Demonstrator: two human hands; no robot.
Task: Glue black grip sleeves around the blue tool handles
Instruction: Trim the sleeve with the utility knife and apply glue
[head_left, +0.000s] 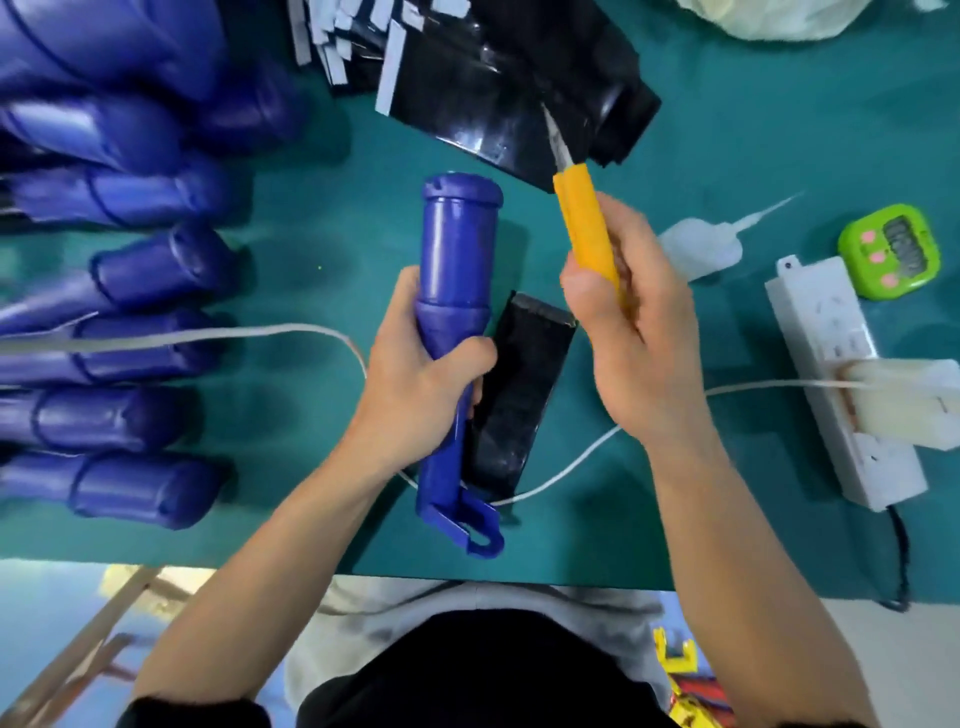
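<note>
Blue handle (457, 249): gripped by left hand (415, 384); right hand (639, 353) beside it clutches a knife (587, 228) (blade out). Slips could slash the sleeve (524, 395).

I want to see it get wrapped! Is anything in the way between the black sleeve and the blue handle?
Nothing visible does. The black sleeve lies right beside the blue handle, which the left hand grips.

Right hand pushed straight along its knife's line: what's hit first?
Likely the black sheet pile; the right hand's yellow utility knife tip already overlaps it, though height is unclear.
</note>
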